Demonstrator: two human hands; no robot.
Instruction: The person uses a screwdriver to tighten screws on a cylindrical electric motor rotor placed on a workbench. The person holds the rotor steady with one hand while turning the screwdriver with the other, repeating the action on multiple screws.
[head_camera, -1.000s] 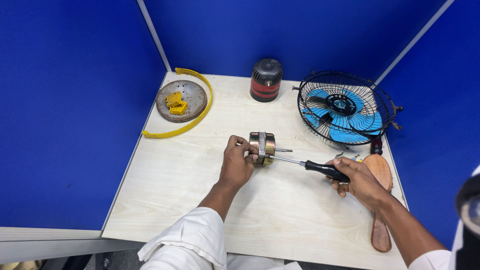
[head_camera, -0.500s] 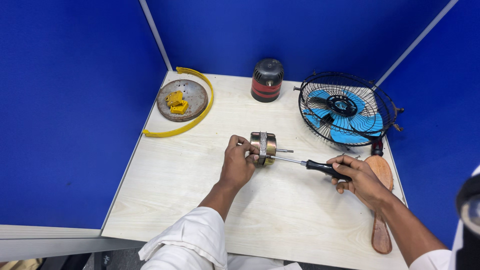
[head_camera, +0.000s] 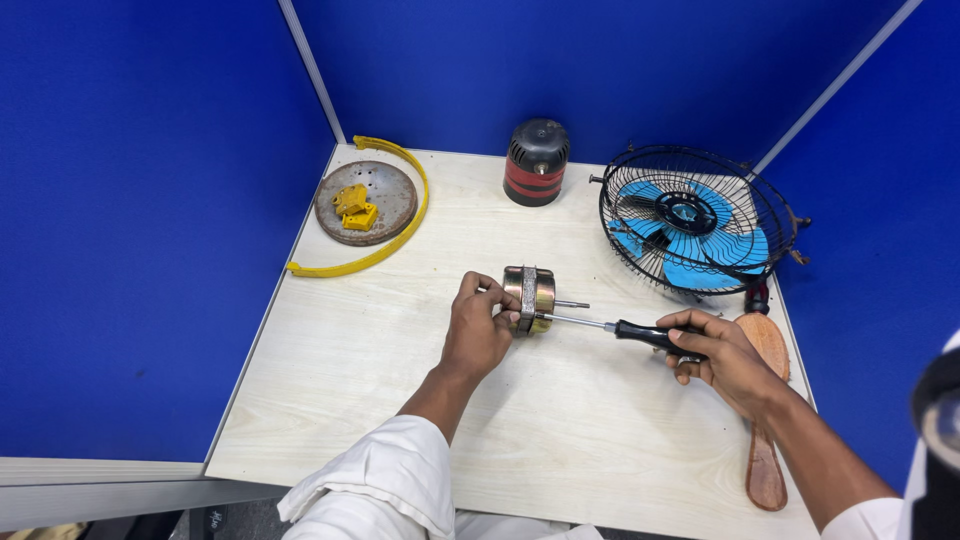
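A small metal fan motor (head_camera: 534, 293) with a short shaft lies on its side near the middle of the pale wooden table (head_camera: 330, 370). My left hand (head_camera: 478, 328) grips its left end and holds it steady. My right hand (head_camera: 722, 356) is closed around the black handle of a screwdriver (head_camera: 622, 327). The screwdriver's thin shank runs leftward and its tip meets the motor's right face, just below the shaft.
A black wire fan cage with blue blades (head_camera: 692, 221) stands at the back right. A black and red cap (head_camera: 534, 162) is at the back centre. A round rusty plate with yellow pieces (head_camera: 364, 202) and a yellow curved strip (head_camera: 385, 250) lie back left. A wooden paddle (head_camera: 765, 400) lies beside my right forearm.
Both hands and the motor stay almost in place. The right hand has shifted slightly on the screwdriver handle, with the tip kept at the motor.
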